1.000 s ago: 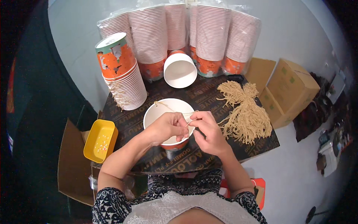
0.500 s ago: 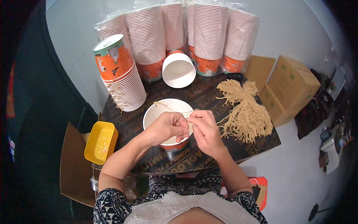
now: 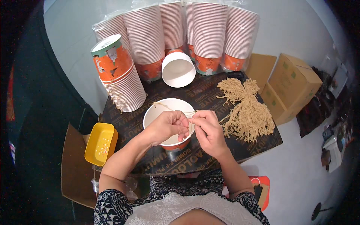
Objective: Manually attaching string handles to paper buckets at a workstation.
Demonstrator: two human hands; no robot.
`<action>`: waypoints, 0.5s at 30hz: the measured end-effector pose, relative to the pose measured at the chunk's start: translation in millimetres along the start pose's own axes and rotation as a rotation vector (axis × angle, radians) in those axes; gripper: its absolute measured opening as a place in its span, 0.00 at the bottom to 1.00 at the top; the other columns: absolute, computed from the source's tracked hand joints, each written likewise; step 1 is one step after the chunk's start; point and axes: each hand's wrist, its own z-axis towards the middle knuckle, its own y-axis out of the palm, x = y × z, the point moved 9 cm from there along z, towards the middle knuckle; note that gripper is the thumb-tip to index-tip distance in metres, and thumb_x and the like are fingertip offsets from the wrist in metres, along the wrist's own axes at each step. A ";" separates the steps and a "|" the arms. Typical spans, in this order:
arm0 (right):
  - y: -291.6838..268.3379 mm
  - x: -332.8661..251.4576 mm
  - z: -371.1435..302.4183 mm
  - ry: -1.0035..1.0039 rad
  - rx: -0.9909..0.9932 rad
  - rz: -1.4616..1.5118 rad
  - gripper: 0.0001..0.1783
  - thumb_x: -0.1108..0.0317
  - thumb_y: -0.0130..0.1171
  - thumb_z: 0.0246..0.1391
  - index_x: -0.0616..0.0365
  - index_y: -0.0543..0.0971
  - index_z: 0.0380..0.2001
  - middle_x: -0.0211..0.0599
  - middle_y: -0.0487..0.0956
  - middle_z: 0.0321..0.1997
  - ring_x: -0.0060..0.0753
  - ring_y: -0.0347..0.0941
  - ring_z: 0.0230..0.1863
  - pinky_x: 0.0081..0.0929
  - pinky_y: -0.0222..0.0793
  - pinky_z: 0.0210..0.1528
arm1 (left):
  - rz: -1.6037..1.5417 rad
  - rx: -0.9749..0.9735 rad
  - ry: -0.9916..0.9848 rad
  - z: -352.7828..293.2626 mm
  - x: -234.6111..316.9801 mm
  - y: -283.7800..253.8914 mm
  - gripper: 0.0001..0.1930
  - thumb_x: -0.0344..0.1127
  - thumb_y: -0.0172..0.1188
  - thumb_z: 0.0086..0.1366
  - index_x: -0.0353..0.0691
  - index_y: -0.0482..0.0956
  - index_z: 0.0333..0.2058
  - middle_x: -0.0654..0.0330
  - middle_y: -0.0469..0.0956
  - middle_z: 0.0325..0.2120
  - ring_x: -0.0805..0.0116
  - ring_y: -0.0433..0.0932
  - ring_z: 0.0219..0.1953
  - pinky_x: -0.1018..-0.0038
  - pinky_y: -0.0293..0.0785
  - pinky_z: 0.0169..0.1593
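Tan string (image 3: 164,105) crossed the white-lined cup (image 3: 151,119) just beneath your hands. Your left hand (image 3: 169,126) gripped the string; your right hand (image 3: 210,134) had just drawn its thumb inward, pinching it too, which probably steadied the fine fingerwork.

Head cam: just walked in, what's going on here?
A person works a thin tan string above an open paper bucket, with the fingertips of the left hand and right hand pinched close together on it; the exact grip is partly hidden. The string also reaches the bucket's far left rim. To the right lies a bundle of tan strings; to the left stand a bucket stack and a yellow tub with small pale bits inside.
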 end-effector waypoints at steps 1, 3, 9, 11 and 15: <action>0.4 -0.9 0.3 -0.006 -0.003 -0.007 0.12 0.82 0.59 0.49 0.61 0.79 0.39 0.40 0.75 0.43 0.44 0.70 0.45 0.37 0.68 0.48 | -0.003 0.001 -0.001 0.4 -0.9 -0.5 0.04 0.19 0.59 0.62 0.31 0.73 0.34 0.57 0.79 0.27 0.73 0.78 0.25 0.79 0.74 0.32; 0.1 -1.8 1.1 -0.016 -0.004 -0.014 0.11 0.81 0.60 0.49 0.61 0.79 0.38 0.39 0.75 0.42 0.44 0.70 0.45 0.36 0.68 0.48 | -0.007 0.003 -0.001 1.1 -1.6 -1.0 0.04 0.19 0.59 0.62 0.31 0.73 0.35 0.56 0.79 0.27 0.73 0.78 0.25 0.79 0.74 0.32; 2.7 1.9 -3.1 -0.003 -0.028 0.003 0.10 0.80 0.62 0.48 0.60 0.79 0.35 0.38 0.75 0.41 0.43 0.70 0.45 0.35 0.68 0.48 | -0.042 0.006 0.019 0.4 1.7 -0.4 0.07 0.19 0.59 0.63 0.33 0.69 0.34 0.52 0.80 0.28 0.71 0.78 0.24 0.79 0.73 0.30; 4.9 4.0 -4.6 0.025 -0.039 0.036 0.12 0.83 0.61 0.46 0.60 0.80 0.37 0.37 0.75 0.42 0.39 0.70 0.45 0.32 0.67 0.48 | -0.066 0.001 0.021 0.7 2.9 0.9 0.08 0.19 0.59 0.63 0.34 0.68 0.34 0.52 0.80 0.27 0.71 0.78 0.24 0.79 0.73 0.29; 6.1 1.1 -3.6 0.014 -0.045 0.046 0.10 0.82 0.61 0.46 0.61 0.79 0.34 0.37 0.75 0.42 0.39 0.70 0.46 0.32 0.67 0.49 | -0.043 0.013 0.021 1.3 2.7 0.1 0.09 0.19 0.59 0.63 0.34 0.67 0.33 0.51 0.80 0.27 0.71 0.77 0.23 0.79 0.72 0.28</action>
